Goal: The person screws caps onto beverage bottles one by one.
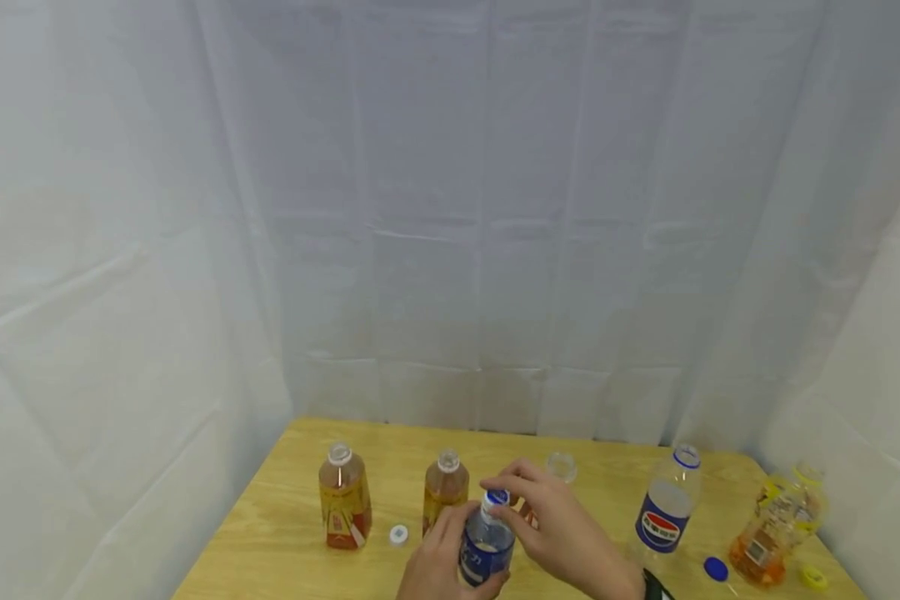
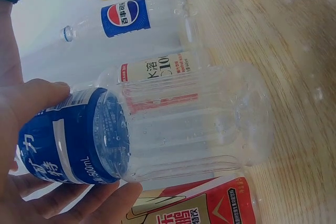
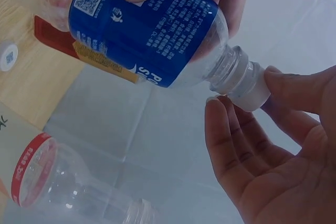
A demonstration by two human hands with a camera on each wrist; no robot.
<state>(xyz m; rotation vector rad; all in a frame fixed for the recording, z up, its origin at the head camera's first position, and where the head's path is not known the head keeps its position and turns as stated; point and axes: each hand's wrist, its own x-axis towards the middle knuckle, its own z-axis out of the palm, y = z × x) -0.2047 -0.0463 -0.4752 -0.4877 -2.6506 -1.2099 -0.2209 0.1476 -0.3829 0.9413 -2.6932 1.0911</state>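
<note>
Gripping: left hand (image 1: 437, 557), curled round the clear plastic bottle with blue label (image 1: 486, 557).
Pinching: right hand (image 1: 558, 525), on its round blue-topped white cap (image 1: 497, 497).
Bottle's place: beside a yellow-labelled amber-drink bottle (image 1: 444, 492), over the yellowish wooden table (image 1: 270, 542).

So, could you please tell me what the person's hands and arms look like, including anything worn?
The left hand and right hand are both bare and ungloved. A black band is worn at the right wrist. No sleeve shows, and the left wrist is out of view.
</note>
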